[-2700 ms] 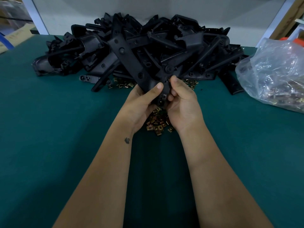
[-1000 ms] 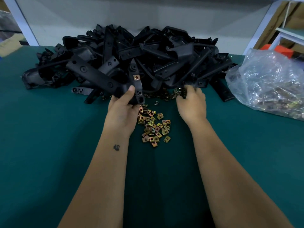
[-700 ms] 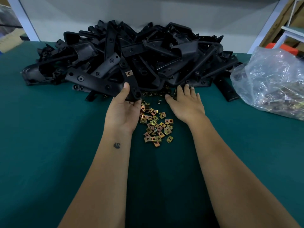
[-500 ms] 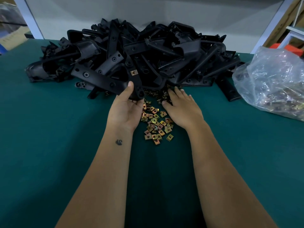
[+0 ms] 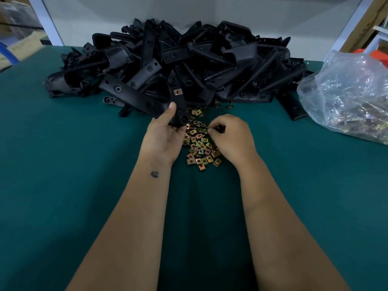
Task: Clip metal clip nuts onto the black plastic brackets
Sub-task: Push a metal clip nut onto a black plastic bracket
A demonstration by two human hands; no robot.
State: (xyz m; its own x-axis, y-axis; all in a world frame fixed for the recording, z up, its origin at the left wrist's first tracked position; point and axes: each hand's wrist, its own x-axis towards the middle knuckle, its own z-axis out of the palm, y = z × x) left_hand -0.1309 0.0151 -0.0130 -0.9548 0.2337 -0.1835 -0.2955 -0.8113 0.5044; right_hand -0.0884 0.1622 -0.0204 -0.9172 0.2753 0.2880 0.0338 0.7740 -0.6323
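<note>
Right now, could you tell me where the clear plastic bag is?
In the head view, the clear plastic bag lies at the table's far right, just right of the pile of black brackets.

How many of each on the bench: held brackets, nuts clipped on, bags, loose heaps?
Bracket held by the left hand: 1
Clip nut fitted on it: 1
Clear bag: 1
Heaps, pieces too many to count (bracket heap, loose nut heap): 2
Total: 5
</note>
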